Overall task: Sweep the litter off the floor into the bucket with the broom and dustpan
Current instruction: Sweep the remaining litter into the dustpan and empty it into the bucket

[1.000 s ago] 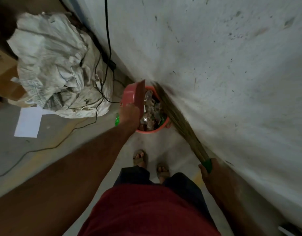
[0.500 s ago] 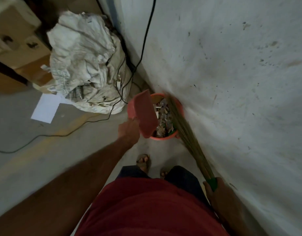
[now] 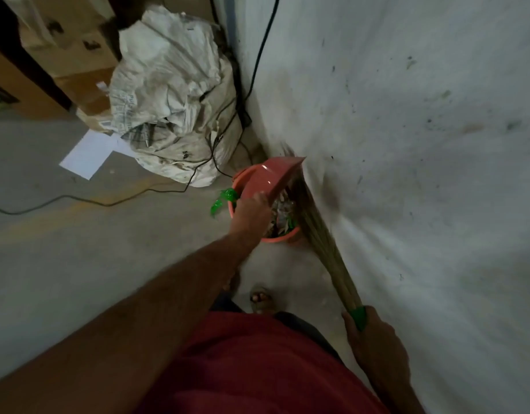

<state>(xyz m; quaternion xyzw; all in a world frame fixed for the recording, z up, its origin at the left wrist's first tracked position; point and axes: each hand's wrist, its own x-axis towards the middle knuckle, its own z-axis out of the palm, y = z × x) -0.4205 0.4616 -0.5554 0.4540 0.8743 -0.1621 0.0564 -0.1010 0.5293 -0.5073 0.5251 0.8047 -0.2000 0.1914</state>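
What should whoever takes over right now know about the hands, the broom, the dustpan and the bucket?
Left hand: gripping the pink dustpan, tipped over the bucket.
Right hand: gripping the broom at its green handle; bristle end reaches the bucket by the wall.
Done: bucket already holds litter.
Left: a green wrapper lies beside the bucket, outside it, and a white paper lies on the floor. Whether the dustpan is empty cannot be seen.

The scene is dim and grainy, with a cool grey cast. The pale plastered wall [image 3: 407, 144] catches the most light; a dark shadow lies on it beside the straw-coloured grass broom [image 3: 320, 240]. A small glint shows on the salmon-pink plastic dustpan [image 3: 269, 179]. Wide-angle bending curves the edges, and the near forearm and red shirt look soft.
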